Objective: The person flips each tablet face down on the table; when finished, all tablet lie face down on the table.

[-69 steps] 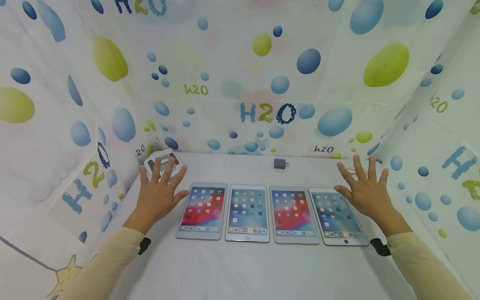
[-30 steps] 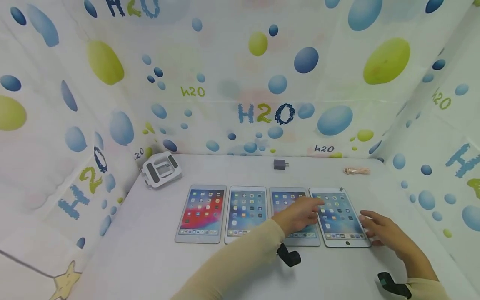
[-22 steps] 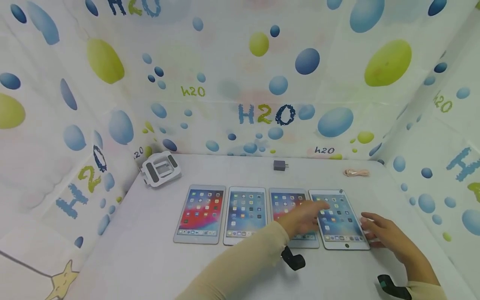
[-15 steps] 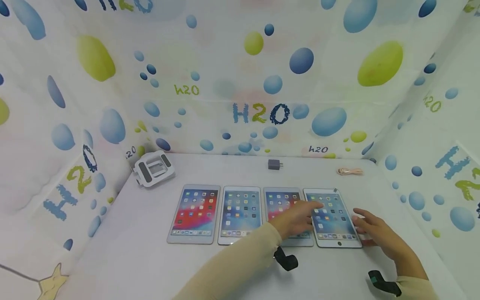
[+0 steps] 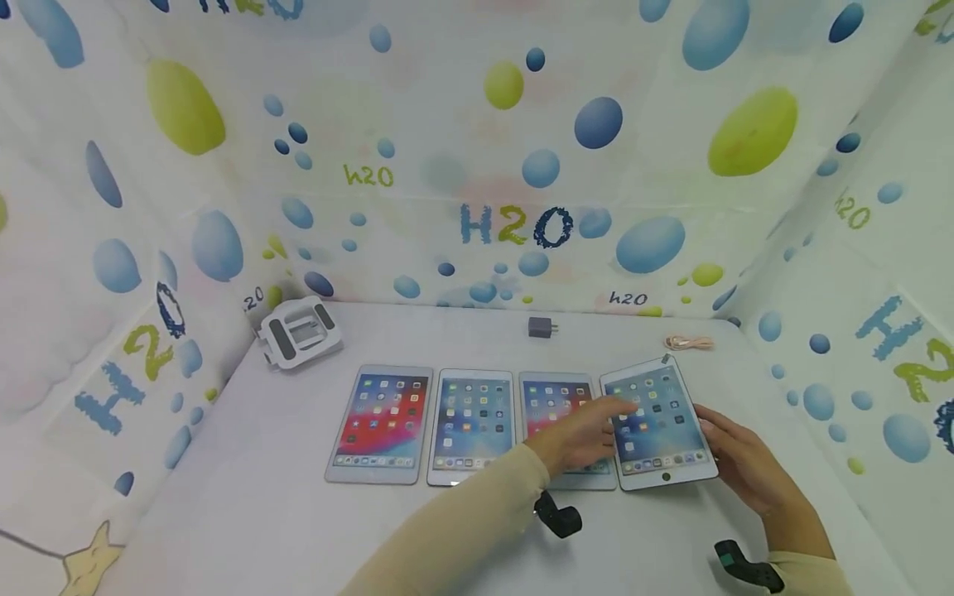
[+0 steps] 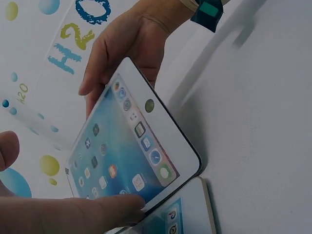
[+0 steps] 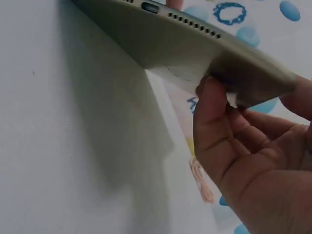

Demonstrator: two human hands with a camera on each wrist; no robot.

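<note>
Right hand [image 5: 748, 460] pinching the raised right edge of the tablet [image 5: 662, 426], left hand [image 5: 585, 432] loosely extended at its lower left side; best lifted slowly, clear of the neighbouring tablet [image 5: 550, 396].

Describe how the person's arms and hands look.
The left hand and right hand are ungloved. Long, plain cream sleeves cover the arms. The left wrist device is black; the right wrist device, also black, shows a green patch.
</note>
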